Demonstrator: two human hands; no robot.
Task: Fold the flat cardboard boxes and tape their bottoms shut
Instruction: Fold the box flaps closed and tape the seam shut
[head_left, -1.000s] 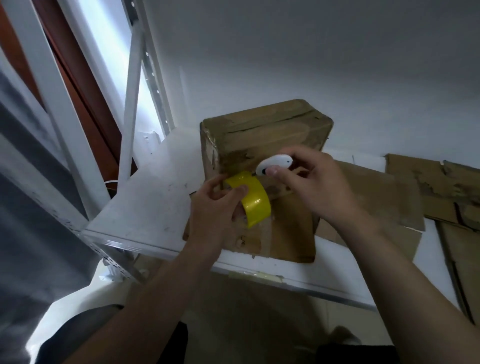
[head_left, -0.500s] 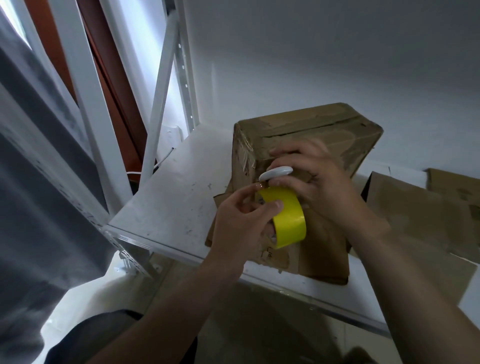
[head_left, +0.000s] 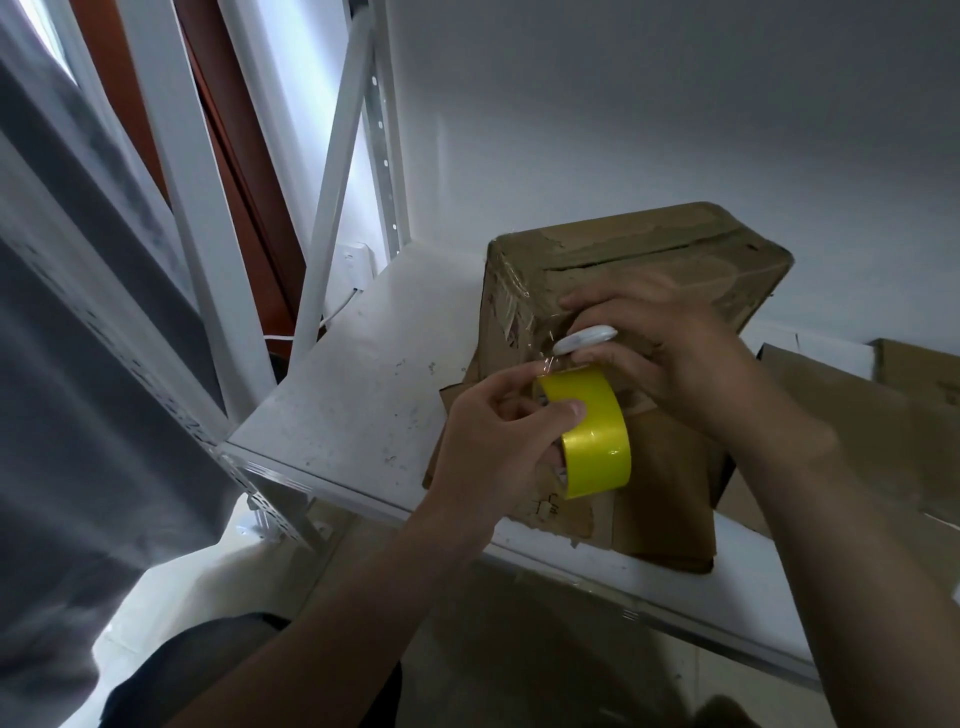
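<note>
While left hand grips yellow tape roll before folded box, right hand pinches white disc just above roll

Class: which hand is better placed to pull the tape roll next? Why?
Likely left: the left hand grips the yellow tape roll; the right hand pinches a white disc by the box.

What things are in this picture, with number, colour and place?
cardboard box: one, brown, folded, standing on the shelf
flat cardboard sheets: several, brown, under and right of the box
tape roll: one, yellow, in the left hand
oval object: one, white, in the right hand
shelf: one, white, below the box
cloth: one, grey, far left
left hand: grips the tape roll
right hand: pinches the oval object
</note>
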